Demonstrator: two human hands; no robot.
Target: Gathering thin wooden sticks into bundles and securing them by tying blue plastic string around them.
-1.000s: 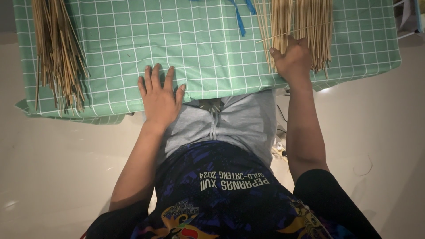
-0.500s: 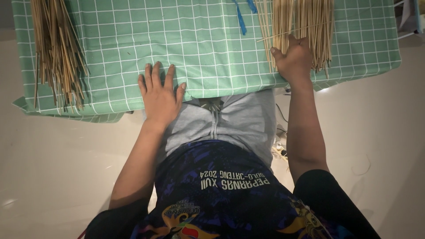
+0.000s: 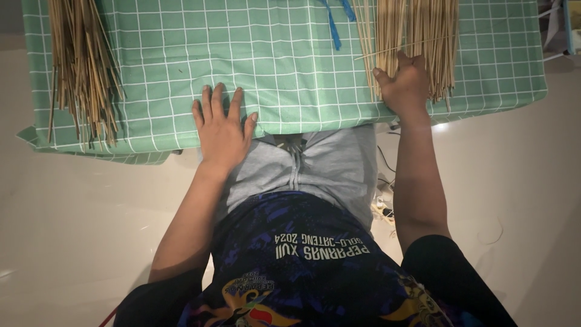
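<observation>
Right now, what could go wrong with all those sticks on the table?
The right hand presses on the right pile of thin sticks, whose ends reach the edge of the green checked cloth, so some might slide off onto the floor. One stick lies crosswise and could perhaps poke a finger. The left hand rests flat near the edge.

1 head camera looks steeply down, close above the green checked tablecloth (image 3: 290, 66) and lap.

The cloth (image 3: 290, 72) over the bench is mint green with a white grid. Both stick bundles (image 3: 417, 42) are pale tan. The ribbon (image 3: 331, 27) is blue, the shorts (image 3: 315, 163) grey, the shirt (image 3: 315, 266) dark blue, patterned.
</observation>
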